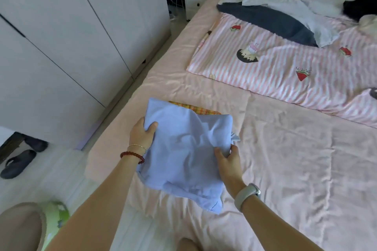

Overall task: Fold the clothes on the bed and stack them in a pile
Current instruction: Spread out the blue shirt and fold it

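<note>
A folded light-blue garment of soft, matt woven cloth is creasing under a person's grip, over an orange plaid fabric of coarser weave. The pink bedsheet is showing a faint satin sheen and fine wrinkles. The striped quilt is looking like printed cotton. The wardrobe doors are looking smooth and matt white.
</note>
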The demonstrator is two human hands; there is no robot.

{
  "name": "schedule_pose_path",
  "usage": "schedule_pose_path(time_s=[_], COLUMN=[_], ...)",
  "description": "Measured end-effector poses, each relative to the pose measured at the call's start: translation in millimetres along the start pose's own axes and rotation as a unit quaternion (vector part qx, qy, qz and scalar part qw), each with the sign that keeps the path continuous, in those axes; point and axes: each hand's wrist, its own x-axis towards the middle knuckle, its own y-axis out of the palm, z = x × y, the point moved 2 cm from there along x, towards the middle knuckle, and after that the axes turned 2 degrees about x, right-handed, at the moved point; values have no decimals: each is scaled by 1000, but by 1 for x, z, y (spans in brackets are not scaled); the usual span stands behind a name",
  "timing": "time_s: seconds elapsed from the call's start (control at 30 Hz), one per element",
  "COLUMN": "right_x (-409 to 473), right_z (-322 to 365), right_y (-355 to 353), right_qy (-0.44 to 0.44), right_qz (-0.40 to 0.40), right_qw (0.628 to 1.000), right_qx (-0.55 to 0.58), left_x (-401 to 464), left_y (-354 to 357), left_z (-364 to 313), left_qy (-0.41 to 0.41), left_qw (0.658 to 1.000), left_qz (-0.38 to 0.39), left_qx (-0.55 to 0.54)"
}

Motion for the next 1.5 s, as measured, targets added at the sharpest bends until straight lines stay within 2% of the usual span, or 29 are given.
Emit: schedule_pose_path(time_s=[0.2, 0.4, 0.47, 0.57, 0.63, 0.67, 0.7, 0.73, 0.8, 0.83, 0.87, 0.93, 1.0, 1.07, 1.13, 1.23, 1.37, 1.43, 1.5], right_x=[67, 111, 122, 127, 121, 116, 110, 105, 102, 104, 108, 120, 129, 136, 136, 118, 65, 29, -13], right_z=[-3, -32, -41, -53, -55, -53, -49, -42, -38, -40, -43, -55, -70, -80, -76, -49, -19, -14, -17], right_y=[50, 69, 72, 73, 72, 71, 70, 73, 88, 95, 99, 100, 95, 92, 91, 81, 21, -29, -83], right_qy=[6, 31, 48, 120, 144, 114, 48, -49, -243, -297, -312, -242, -165, -122, -121, -139, -119, -104, -83], right_qz=[-38, -80, -92, -113, -143, -175, -208, -226, -189, -146, -105, -26, 45, 90, 91, 45, -86, -159, -219], right_qw=[999, 995, 992, 981, 974, 966, 947, 909, 814, 779, 764, 782, 786, 788, 796, 847, 934, 944, 939], right_qx=[-21, -48, -68, -98, -101, -151, -240, -346, -494, -533, -556, -573, -595, -596, -585, -512, -325, -271, -253], left_x=[98, 157, 171, 181, 180, 177, 172, 164, 142, 131, 124, 118, 120, 125, 127, 114, 71, 36, -10], left_y=[23, 57, 69, 81, 81, 78, 76, 77, 87, 94, 101, 110, 114, 117, 119, 110, 94, 96, 109], left_z=[17, 56, 73, 91, 91, 87, 82, 76, 68, 70, 74, 88, 102, 107, 101, 63, 6, -19, -43], left_qy=[9, 2, -9, -23, -20, 11, 69, 153, 314, 361, 373, 329, 285, 264, 260, 270, 239, 236, 277], left_qw=[999, 995, 992, 985, 987, 986, 976, 956, 893, 862, 839, 819, 805, 793, 792, 848, 910, 915, 897], left_qz=[44, 103, 125, 146, 108, 67, 29, 10, 41, 74, 113, 197, 247, 265, 264, 221, 146, 147, 163], left_qx=[-4, -13, 14, 82, 114, 154, 204, 250, 320, 349, 379, 427, 457, 482, 485, 398, 307, 293, 302])
